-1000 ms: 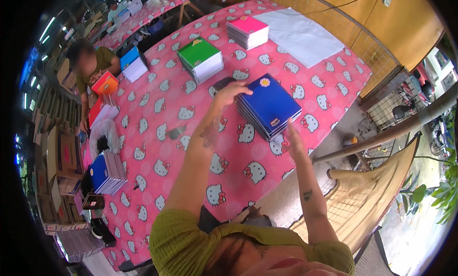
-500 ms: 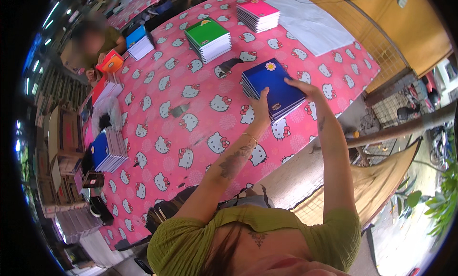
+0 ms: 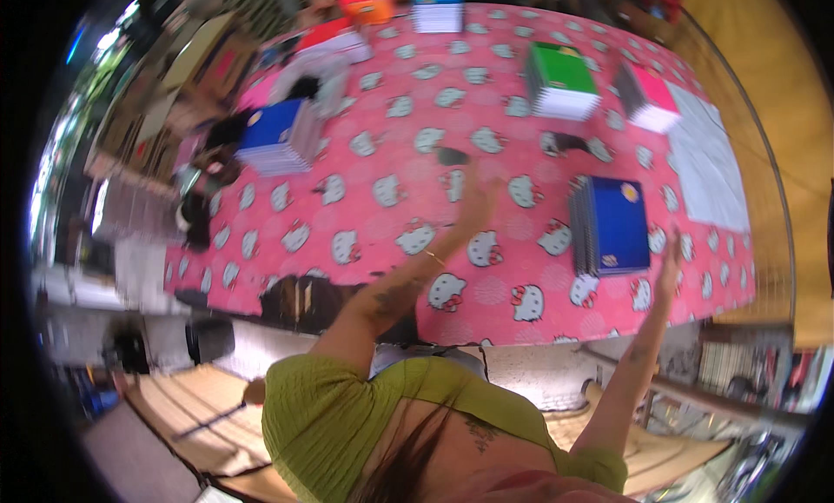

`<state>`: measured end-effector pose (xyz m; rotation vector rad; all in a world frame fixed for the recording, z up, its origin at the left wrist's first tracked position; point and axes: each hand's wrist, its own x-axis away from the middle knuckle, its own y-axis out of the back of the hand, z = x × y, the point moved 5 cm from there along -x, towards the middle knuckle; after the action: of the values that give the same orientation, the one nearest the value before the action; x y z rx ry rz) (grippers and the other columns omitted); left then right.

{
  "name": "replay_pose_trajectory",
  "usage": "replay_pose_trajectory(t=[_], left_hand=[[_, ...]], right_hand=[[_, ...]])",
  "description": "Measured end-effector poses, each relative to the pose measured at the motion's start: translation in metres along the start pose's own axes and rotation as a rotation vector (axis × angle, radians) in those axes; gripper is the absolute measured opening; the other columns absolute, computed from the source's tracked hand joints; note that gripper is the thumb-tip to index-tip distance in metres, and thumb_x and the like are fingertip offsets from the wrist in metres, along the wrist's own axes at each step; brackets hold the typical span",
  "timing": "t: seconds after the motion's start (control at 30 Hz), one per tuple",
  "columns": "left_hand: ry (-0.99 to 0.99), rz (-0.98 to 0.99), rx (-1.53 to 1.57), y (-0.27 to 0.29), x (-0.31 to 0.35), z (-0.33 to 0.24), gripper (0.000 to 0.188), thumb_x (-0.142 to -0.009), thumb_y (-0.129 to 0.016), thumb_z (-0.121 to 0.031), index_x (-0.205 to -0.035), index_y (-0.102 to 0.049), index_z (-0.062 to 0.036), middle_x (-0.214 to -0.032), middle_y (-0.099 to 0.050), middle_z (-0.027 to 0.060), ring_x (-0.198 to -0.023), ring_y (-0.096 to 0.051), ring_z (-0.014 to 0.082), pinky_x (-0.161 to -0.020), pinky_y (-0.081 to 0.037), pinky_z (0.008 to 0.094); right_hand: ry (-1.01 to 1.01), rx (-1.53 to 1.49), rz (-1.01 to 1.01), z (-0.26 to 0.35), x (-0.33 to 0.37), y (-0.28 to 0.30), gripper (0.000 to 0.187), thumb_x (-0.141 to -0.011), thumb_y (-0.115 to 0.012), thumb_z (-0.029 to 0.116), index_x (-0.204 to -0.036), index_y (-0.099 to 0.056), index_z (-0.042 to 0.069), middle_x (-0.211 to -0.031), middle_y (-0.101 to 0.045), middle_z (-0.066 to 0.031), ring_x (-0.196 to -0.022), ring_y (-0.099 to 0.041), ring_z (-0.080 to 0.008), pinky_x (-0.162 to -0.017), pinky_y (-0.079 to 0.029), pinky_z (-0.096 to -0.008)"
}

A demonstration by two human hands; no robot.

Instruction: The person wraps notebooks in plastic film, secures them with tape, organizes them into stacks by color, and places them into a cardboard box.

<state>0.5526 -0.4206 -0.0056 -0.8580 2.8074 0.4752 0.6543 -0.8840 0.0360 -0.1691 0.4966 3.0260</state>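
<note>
A stack of dark blue spiral notebooks (image 3: 615, 225) with a yellow flower on the cover lies on the pink cartoon-cat tablecloth at the right. Just right of the stack is my right hand (image 3: 672, 249), fingers stretched out, apart from the covers and holding nothing. My left hand (image 3: 475, 199) hovers over the middle of the table, somewhat blurred, with its thumb away from the fingers and nothing in it. Another blue notebook stack (image 3: 280, 136) stands at the left. Beyond the right-hand stack are a green notebook stack (image 3: 563, 79) and a pink one (image 3: 648, 99).
A white sheet (image 3: 708, 160) covers the table's right end. At the far side are a blue-covered stack (image 3: 438, 9), red notebooks (image 3: 333, 41) and an orange notebook (image 3: 367, 6) near a person's hand. Cardboard boxes (image 3: 204, 64) stand left. Dark torn patches (image 3: 304, 305) mark the front edge.
Both hands have let go of the dark blue notebook stack. My left hand has moved left over the cloth, my right hand just off the stack's side. The view has turned left.
</note>
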Motion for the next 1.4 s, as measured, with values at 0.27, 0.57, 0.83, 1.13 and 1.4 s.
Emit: replay_pose_trajectory(t=[0.27, 0.57, 0.83, 1.13, 1.4], left_hand=[[0.332, -1.168, -0.545, 0.444, -0.087, 0.085, 0.073, -0.079, -0.075, -0.04, -0.127, -0.049, 0.0086, -0.114, -0.056, 0.0303, -0.108, -0.055, 0.0447, -0.094, -0.044, 0.053], [0.252, -0.847, 0.36, 0.509, -0.029, 0.108, 0.037, -0.082, -0.062, -0.006, -0.116, -0.051, 0.0029, -0.082, -0.063, 0.0102, -0.066, -0.064, 0.0187, -0.058, -0.057, 0.0312], [0.248, 0.386, 0.435, 0.262, 0.05, -0.021, 0.039, -0.086, -0.066, -0.006, -0.123, -0.058, -0.0015, -0.095, -0.063, 0.0032, -0.083, -0.062, 0.0131, -0.077, -0.051, 0.0266], [0.508, -0.803, -0.326, 0.58, -0.069, 0.167, 0.081, -0.073, -0.078, -0.045, -0.126, -0.048, 0.0092, -0.112, -0.059, 0.0302, -0.105, -0.061, 0.0404, -0.089, -0.05, 0.0491], [-0.067, -0.738, 0.134, 0.435, -0.049, 0.015, 0.032, -0.081, -0.06, 0.005, -0.109, -0.045, 0.0012, -0.095, -0.059, 0.013, -0.082, -0.06, 0.0189, -0.072, -0.05, 0.0306]], right_hand=[[0.104, -0.13, -0.251, 0.066, 0.095, -0.052, 0.041, -0.101, -0.054, 0.023, -0.134, -0.053, -0.002, -0.133, -0.056, -0.0124, -0.125, -0.051, -0.0202, -0.107, -0.038, -0.0342], [0.103, -0.254, -0.082, 0.113, 0.172, -0.154, 0.035, -0.1, -0.055, 0.021, -0.128, -0.058, 0.0, -0.12, -0.062, -0.0114, -0.115, -0.056, -0.0201, -0.102, -0.042, -0.0331], [-0.477, -0.851, 0.431, 0.163, 0.253, -0.326, 0.057, -0.089, -0.071, 0.022, -0.136, -0.048, 0.0, -0.121, -0.063, -0.0121, -0.11, -0.063, -0.0265, -0.094, -0.051, -0.0401], [-0.37, -0.908, 0.262, 0.15, 0.23, -0.21, 0.048, -0.092, -0.066, 0.024, -0.132, -0.052, 0.001, -0.126, -0.061, -0.0128, -0.111, -0.062, -0.0271, -0.095, -0.052, -0.0423], [-0.206, -0.796, -0.158, 0.153, 0.193, -0.051, 0.041, -0.095, -0.063, 0.022, -0.129, -0.053, 0.001, -0.124, -0.061, -0.0131, -0.113, -0.061, -0.0265, -0.094, -0.052, -0.0404]])
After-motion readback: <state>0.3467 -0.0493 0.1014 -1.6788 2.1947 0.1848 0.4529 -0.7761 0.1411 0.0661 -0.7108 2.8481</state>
